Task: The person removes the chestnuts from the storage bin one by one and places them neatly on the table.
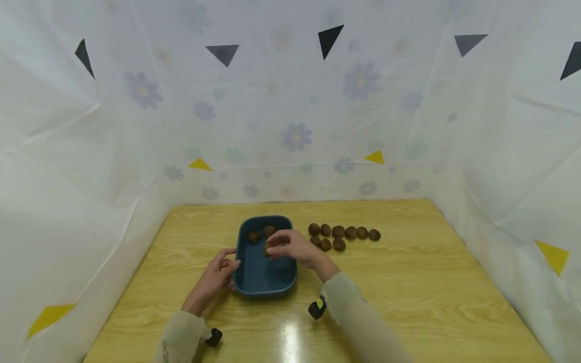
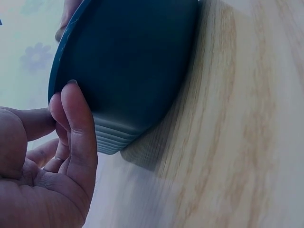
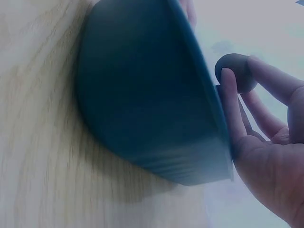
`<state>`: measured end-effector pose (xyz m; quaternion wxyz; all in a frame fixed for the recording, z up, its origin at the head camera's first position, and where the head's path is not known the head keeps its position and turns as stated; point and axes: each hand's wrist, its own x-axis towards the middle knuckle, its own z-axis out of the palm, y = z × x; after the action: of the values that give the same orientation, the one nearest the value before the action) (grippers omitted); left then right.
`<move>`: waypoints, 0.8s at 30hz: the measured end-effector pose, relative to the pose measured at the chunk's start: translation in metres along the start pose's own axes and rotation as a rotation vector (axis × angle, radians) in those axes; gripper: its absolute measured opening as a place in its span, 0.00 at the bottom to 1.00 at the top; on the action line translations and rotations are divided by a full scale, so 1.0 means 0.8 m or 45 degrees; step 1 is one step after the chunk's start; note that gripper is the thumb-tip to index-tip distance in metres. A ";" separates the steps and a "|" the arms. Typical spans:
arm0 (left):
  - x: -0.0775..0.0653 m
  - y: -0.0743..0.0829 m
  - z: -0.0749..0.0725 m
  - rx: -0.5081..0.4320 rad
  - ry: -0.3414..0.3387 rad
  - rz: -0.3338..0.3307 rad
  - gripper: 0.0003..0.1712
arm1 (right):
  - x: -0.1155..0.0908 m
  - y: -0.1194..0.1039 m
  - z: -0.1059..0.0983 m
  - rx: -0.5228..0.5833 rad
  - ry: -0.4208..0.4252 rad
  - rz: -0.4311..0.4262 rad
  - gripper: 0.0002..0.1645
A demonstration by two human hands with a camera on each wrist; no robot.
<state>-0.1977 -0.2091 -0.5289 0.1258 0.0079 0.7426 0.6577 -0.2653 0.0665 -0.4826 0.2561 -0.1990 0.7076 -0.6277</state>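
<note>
A dark blue rounded rectangular container (image 1: 265, 280) stands on the table, with two brown chestnuts, one chestnut (image 1: 253, 237) and another chestnut (image 1: 269, 231), at its far end. My left hand (image 1: 213, 277) grips the container's left rim; the left wrist view shows the thumb and fingers (image 2: 78, 114) at that rim. Over the container's right side reaches my right hand (image 1: 295, 248). Between its fingertips it pinches one chestnut (image 3: 237, 71), held above the rim in the right wrist view. In the head view the fingers partly hide this chestnut.
To the container's right lie more chestnuts in two rows: a far row (image 1: 338, 232) of several and a nearer row (image 1: 326, 245) of three. They sit on a wood-grain table (image 1: 408, 287). White flowered sheets (image 1: 295, 101) enclose its back and sides.
</note>
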 end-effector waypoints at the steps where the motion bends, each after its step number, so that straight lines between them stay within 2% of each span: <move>1: 0.000 0.000 0.000 0.000 0.003 0.003 0.29 | -0.002 0.000 -0.003 -0.004 0.000 -0.009 0.21; 9: -0.001 0.000 0.000 0.015 0.005 0.010 0.29 | -0.022 0.000 -0.023 -0.060 0.040 -0.005 0.23; 15: -0.001 0.000 0.000 0.004 0.015 0.003 0.28 | -0.037 0.001 -0.041 -0.038 0.074 -0.010 0.25; 24: 0.000 0.000 0.002 -0.003 0.015 -0.012 0.29 | -0.065 0.012 -0.073 -0.048 0.183 -0.007 0.29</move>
<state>-0.1977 -0.2075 -0.5290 0.1244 0.0003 0.7425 0.6582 -0.2595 0.1455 -0.4817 0.1991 -0.1601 0.7353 -0.6278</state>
